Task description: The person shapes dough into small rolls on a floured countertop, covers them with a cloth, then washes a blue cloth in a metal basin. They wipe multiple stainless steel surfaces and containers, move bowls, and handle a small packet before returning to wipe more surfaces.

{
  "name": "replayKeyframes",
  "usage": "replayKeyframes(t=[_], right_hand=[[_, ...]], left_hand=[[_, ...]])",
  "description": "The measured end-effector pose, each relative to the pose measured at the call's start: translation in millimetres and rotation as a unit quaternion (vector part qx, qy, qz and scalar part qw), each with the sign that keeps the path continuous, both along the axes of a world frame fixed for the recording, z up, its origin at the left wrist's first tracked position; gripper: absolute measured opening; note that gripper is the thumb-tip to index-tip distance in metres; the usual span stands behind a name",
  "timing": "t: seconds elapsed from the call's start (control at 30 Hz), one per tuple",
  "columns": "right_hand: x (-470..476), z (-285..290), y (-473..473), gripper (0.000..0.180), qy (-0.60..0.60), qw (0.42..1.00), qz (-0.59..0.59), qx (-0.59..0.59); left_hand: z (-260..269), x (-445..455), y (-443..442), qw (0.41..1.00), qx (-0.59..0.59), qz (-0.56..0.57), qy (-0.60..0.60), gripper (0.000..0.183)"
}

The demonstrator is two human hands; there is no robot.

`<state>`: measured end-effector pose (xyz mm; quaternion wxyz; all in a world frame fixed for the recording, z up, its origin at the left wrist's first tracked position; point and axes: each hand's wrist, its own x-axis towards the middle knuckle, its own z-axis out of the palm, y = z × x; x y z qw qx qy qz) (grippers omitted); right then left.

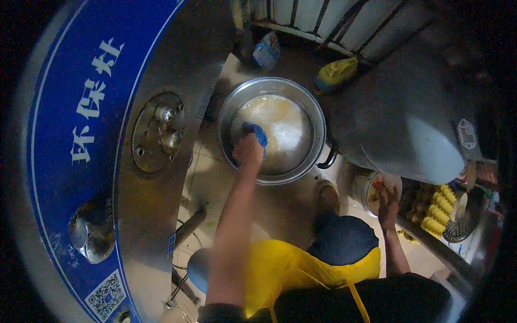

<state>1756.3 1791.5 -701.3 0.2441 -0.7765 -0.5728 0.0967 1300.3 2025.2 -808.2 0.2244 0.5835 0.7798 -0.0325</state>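
Observation:
A wide metal pot [274,181] with a black side handle stands before me, its inner base wet and shiny with a yellowish tint. My left hand [247,150] reaches down into it, gripping a blue cloth or scrubber [258,133] against the left side of the inside. Far to the right, the fingers of my right hand [387,202] dip into the mouth of a clear plastic tub [364,198]. Something orange-red [378,185] shows inside that tub. Whether those fingers hold anything is hidden.
On the left is a metal stove top [153,194] with a round burner [159,131] and a blue front panel [97,52]. A large grey rounded object [400,109], a yellow packet [337,74] and a blue packet [267,51] lie beyond. Yellow ridged pieces [438,210] sit beside a perforated metal ladle [460,227].

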Motion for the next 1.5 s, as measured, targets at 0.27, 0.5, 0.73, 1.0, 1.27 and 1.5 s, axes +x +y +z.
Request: replayKeyframes(t=[0.27,0.5,0.73,1.0,1.27,1.5], right_hand=[[-62.7,20.6,37.4,0.011,0.129,0.983,0.121,0.046],[-258.0,-68.3,263.4,0.063,0.177,0.909,0.377,0.005],[-292.6,-194.8,316.0,0.056,-0.231,0.792,0.553,-0.116],[-358.3,-174.7,273.6,0.046,0.368,0.828,0.333,-0.260],[-342.8,-99.2,235.5,0.043,0.463,0.790,0.372,-0.153],[-332.4,-143.3,309.1,0.037,0.013,0.944,0.318,-0.080]], left_hand=[[16.5,-17.5,10.4,0.975,0.098,-0.102,-0.173,0.026],[38.6,-17.7,16.2,0.946,0.239,-0.057,-0.212,0.053],[-49.4,18.8,-32.0,0.730,0.100,0.489,-0.467,0.062],[-160.7,-3.5,24.8,0.364,0.039,0.457,-0.810,0.048],[-166.9,-26.3,1.7,0.170,0.093,0.335,-0.922,0.041],[-120.3,39.4,-4.9,0.553,0.092,0.425,-0.711,0.050]])
